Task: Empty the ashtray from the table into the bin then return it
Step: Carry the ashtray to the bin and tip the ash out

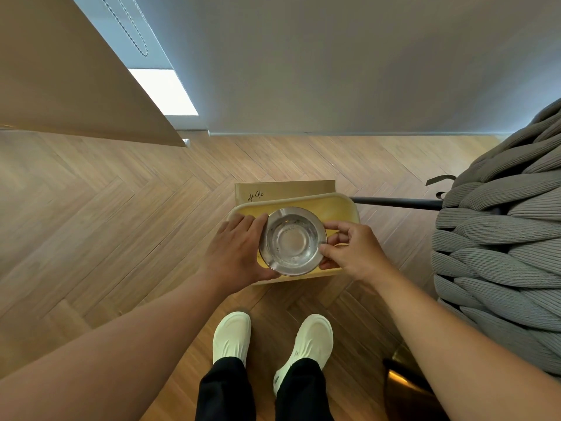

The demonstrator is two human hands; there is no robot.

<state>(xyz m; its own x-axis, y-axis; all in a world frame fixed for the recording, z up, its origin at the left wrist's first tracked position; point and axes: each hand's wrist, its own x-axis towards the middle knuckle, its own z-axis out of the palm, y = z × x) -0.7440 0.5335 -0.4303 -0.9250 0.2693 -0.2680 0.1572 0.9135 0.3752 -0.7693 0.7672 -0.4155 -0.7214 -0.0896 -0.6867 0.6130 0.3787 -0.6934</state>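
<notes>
Both hands clamped on ashtray: left hand cupping left rim, right hand pinching right rim | held upright directly above yellow bin so ash would fall inside | bowl nearly clean, emptying judged done.

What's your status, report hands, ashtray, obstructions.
Left hand and right hand both gripping ashtray. Ashtray upright above yellow bin, only specks inside. Nothing blocking.

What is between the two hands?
The silver ashtray, gripped by the left hand and right hand over the yellow bin, in the head view.
</notes>
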